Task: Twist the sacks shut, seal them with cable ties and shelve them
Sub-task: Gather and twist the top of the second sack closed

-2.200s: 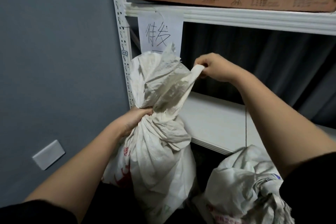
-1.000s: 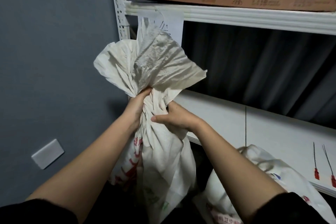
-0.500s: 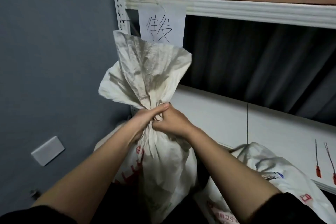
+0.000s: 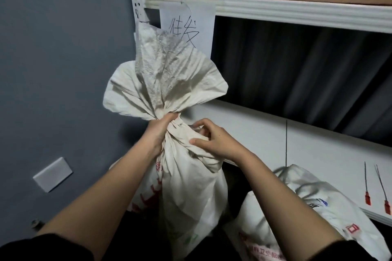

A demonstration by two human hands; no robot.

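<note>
Where left hand (image 4: 158, 131) grips, sack (image 4: 186, 178) neck hides

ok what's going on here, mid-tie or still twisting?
Twisting stage. The left hand grips the gathered neck of the white sack, its top fanned out above. The right hand pinches the fabric just below the neck. No tie is on it yet: the red-tagged cable ties lie on the white shelf. A second sack sits lower right.
</note>
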